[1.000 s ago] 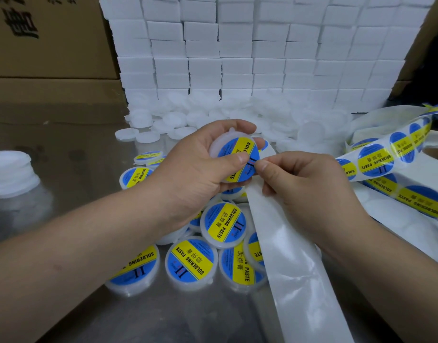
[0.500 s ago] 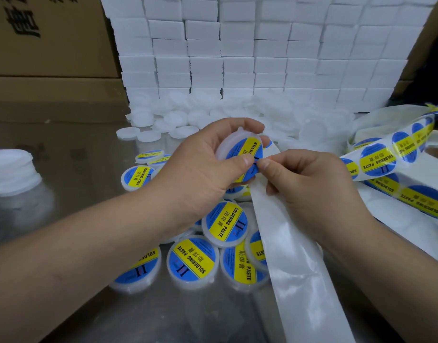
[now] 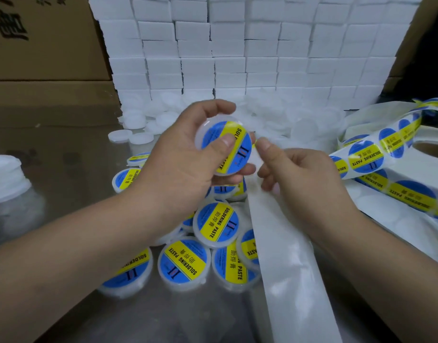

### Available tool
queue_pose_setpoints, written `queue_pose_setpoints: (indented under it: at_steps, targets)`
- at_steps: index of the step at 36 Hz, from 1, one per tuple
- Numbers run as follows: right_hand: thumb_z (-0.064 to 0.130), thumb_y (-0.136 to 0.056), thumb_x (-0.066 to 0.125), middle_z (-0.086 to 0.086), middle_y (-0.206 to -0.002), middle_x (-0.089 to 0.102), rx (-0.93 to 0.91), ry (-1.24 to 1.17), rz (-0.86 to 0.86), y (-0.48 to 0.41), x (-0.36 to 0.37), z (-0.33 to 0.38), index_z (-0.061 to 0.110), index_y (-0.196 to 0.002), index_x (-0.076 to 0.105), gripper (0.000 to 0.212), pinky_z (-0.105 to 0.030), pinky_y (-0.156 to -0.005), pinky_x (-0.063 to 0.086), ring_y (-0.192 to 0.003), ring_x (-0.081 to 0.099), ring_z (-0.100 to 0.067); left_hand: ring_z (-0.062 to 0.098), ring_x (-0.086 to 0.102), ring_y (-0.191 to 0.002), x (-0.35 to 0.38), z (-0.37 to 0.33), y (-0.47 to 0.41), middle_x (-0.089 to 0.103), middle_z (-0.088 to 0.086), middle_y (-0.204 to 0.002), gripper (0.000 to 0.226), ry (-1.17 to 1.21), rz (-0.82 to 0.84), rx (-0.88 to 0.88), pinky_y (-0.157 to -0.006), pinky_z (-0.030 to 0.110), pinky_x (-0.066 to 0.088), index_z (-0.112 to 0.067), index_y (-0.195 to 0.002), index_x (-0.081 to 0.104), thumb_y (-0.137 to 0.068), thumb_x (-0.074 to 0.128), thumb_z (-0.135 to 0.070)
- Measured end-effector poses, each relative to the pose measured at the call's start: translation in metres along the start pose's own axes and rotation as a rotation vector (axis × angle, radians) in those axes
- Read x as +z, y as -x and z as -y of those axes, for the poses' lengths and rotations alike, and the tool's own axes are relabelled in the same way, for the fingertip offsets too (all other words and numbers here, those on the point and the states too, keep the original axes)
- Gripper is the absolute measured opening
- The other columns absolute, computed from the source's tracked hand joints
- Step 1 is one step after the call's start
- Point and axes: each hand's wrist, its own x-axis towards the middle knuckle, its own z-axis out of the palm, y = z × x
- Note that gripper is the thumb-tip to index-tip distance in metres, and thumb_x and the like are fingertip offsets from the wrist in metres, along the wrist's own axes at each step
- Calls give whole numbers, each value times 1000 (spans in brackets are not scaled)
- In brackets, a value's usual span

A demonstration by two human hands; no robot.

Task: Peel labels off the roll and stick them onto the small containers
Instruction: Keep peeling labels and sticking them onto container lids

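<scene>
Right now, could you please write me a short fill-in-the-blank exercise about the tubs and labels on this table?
1. The left hand holds a tub with its ____ pressed on the label.
2. Each label is blue with a ____ band.
3. The right hand pinches the bare liner, and the label roll lies to its ____.
Missing words: thumb; yellow; right.

The round white plastic container (image 3: 205, 132) looks milky and smooth, its blue-and-yellow label (image 3: 237, 144) glossy. The white backing strip (image 3: 287, 256) shines waxy; the grey metal tabletop (image 3: 72, 157) mirrors; brown cardboard boxes (image 3: 52, 45) are matt.
</scene>
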Motion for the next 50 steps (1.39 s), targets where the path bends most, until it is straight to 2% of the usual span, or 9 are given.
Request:
queue_pose_setpoints:
  at_steps: [6, 15, 20, 24, 28, 32, 39, 47, 50]
  targets:
    - [55, -75, 45, 6, -61, 62, -118, -39, 107, 4, -1, 7, 28, -72, 64, 33, -27, -55, 40, -54, 50, -2, 14, 57, -39, 3, 7, 3, 65, 1, -58, 12, -136, -1, -41, -39, 19, 45, -32, -98, 53, -91, 49, -23]
    - [51, -89, 40, -3, -64, 61, -231, 202, 111, 8, 6, -1, 12, -66, 57, 49, -37, -64, 43, -65, 51, -14, 11, 54, -39, 1, 13, 4, 63, -7, -60, 14, -277, -6, -19, -40, 17, 44, -37, -95, 55, -92, 45, -28]
    - [41, -94, 38, 21, -55, 61, -170, 64, 52, 4, 3, -3, 25, -55, 57, 46, -13, -54, 36, -57, 52, 5, -6, 56, -57, -10, 12, -9, 62, -23, -69, 17, -459, -140, 44, -50, 6, 40, -36, -89, 60, -93, 46, -26]
    - [35, -88, 48, 20, -59, 63, -145, -102, 28, 2, 1, -1, 29, -61, 63, 31, -5, -54, 37, -59, 53, 8, 0, 43, -41, -32, 18, -26, 53, -11, -62, 19, -642, -223, -87, -41, 19, 35, -33, -89, 60, -94, 42, -28]
    - [23, -72, 50, 28, -68, 62, -219, -70, 144, 6, 6, -1, 42, -65, 62, 24, -5, -64, 38, -70, 55, 10, 14, 53, -97, -39, 29, -37, 55, -2, -106, 26, -918, -21, -202, -72, 25, 36, -28, -103, 59, -97, 33, -30]
    - [12, -66, 41, 28, -74, 61, -309, -93, 179, 8, 6, -2, 42, -75, 58, 36, -5, -63, 37, -71, 53, 9, 23, 19, -138, -43, 37, -42, 22, 3, -152, 56, -1296, 86, -252, -108, 32, 20, -29, -143, 24, -93, 41, -45]
    - [7, -67, 45, 27, -82, 62, -380, -121, 185, 9, 5, 0, 41, -76, 59, 38, -11, -71, 40, -80, 57, 4, 7, 29, -122, -33, 20, -30, 42, -6, -137, 61, -1161, 103, 253, -85, 2, 15, -37, -137, 38, -79, 57, -36]
    - [41, -69, 53, 7, -58, 58, -171, -337, -148, 11, -3, 8, 32, -73, 57, 11, -30, -53, 46, -48, 50, -8, 29, 53, -113, -23, 11, -19, 60, 7, -123, 38, -1107, 20, 425, -86, 20, 29, -16, -118, 63, -85, 45, -21]
    - [46, -89, 43, 8, -53, 58, 89, -271, -156, 1, -6, 9, 20, -61, 56, 41, -30, -56, 45, -44, 51, -10, 27, 54, -113, -22, 9, -16, 59, 6, -124, 38, -1046, -1, 442, -89, 26, 35, -15, -121, 61, -86, 47, -19]
